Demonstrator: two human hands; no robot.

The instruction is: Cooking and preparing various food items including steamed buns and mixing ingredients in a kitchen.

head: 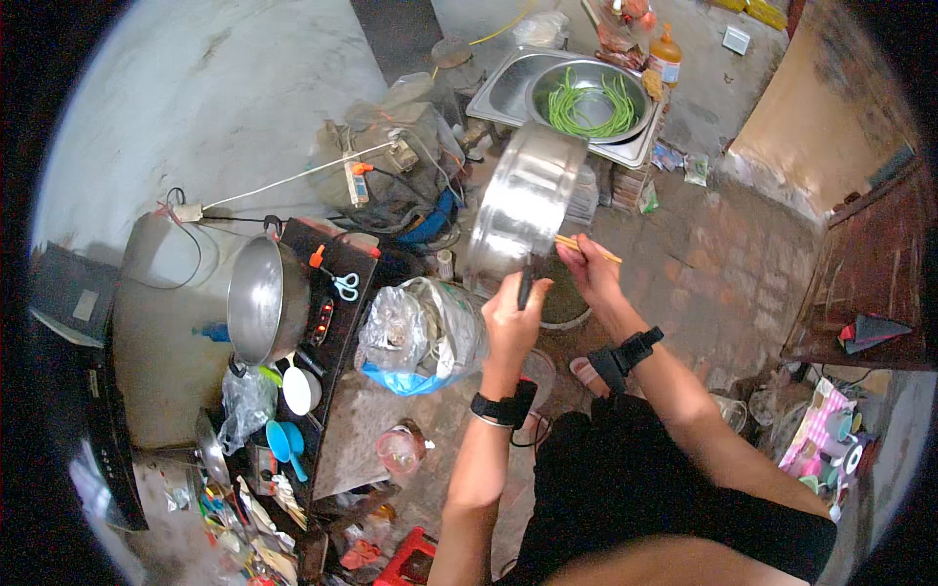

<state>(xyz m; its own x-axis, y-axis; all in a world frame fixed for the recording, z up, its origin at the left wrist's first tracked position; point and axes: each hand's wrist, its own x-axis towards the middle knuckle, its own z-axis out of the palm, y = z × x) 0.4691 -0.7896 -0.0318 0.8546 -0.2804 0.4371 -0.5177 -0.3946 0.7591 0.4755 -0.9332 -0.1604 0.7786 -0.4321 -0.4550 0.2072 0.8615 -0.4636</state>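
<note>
My left hand (511, 311) grips the black handle of a shiny metal pot (526, 190), tilted on its side with its outer wall towards me. Its inside is hidden. A pair of wooden chopsticks (604, 252) is held in my right hand (588, 269), close to the pot's edge. Beneath the two hands, a round dark container (570, 311) shows in part on the floor. Beyond the pot, a metal basin (537, 94) holds long green beans (560, 117) and sits in a steel sink (487, 99).
To the left, a wok (256, 300) stands tilted on a dark table (344, 333) beside scissors (346, 286) and a blue ladle (284, 442). A stuffed plastic bag (440, 322) is near my left forearm. An orange bottle (665, 53) stands behind the sink. A red stool (410, 557) is at the bottom.
</note>
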